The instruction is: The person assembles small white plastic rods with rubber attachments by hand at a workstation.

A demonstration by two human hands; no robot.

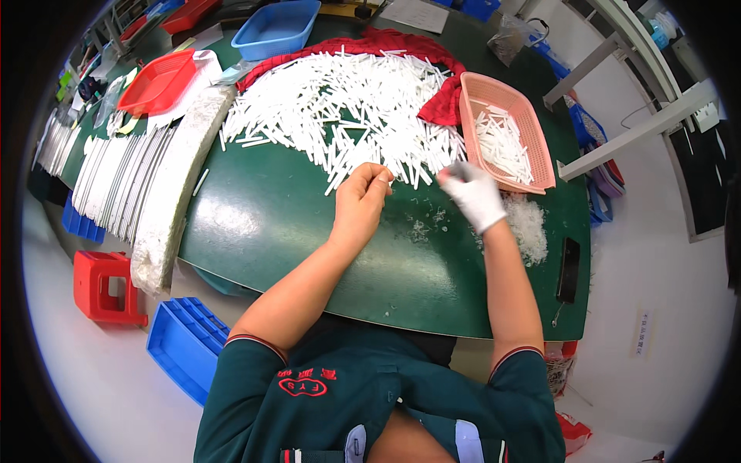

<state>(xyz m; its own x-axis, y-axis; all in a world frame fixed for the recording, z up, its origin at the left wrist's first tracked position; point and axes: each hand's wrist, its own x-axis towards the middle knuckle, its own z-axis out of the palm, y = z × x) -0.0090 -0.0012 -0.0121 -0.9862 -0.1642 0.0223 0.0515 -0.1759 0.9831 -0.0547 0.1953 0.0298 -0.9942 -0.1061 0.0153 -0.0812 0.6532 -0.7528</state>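
Note:
A large heap of short white sticks (347, 96) is spread over the green table (309, 224). At the heap's near edge my bare left hand (363, 191) is closed, thumb pressed against the curled fingers. Whatever is in that pinch is too small or hidden to name. My right hand (475, 194) wears a white glove with reddish fingertips showing. It hovers to the right of my left hand, beside the pink basket (544, 158), and motion blurs its fingers. Loose white sticks (502, 143) lie inside that basket.
Clear plastic scraps (526, 230) pile up below the basket, near a black phone (567, 270). Red cloth (444, 100) borders the heap. A long foam block (174, 201) lines the left edge. Red (158, 83) and blue (275, 29) baskets stand farther back.

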